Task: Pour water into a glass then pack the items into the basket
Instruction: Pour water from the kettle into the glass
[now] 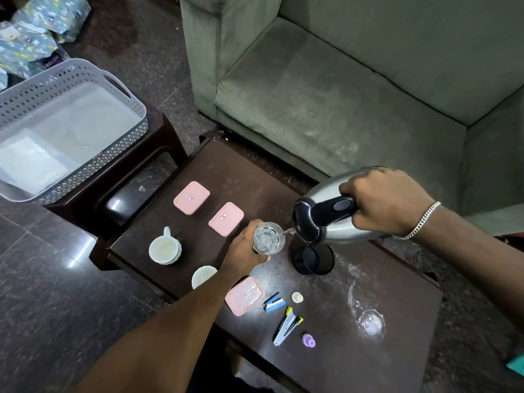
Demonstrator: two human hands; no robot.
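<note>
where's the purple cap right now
In the head view, the purple cap lies near the dark table's front edge, just right of the yellow-and-black stapler.

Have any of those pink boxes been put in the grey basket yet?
No. All three pink boxes sit on the dark table, while the grey basket on the stool holds only a pale liner.

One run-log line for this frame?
phase: pouring | right hand: grip on kettle, tilted | left hand: steadies glass | basket: unpacked
</note>
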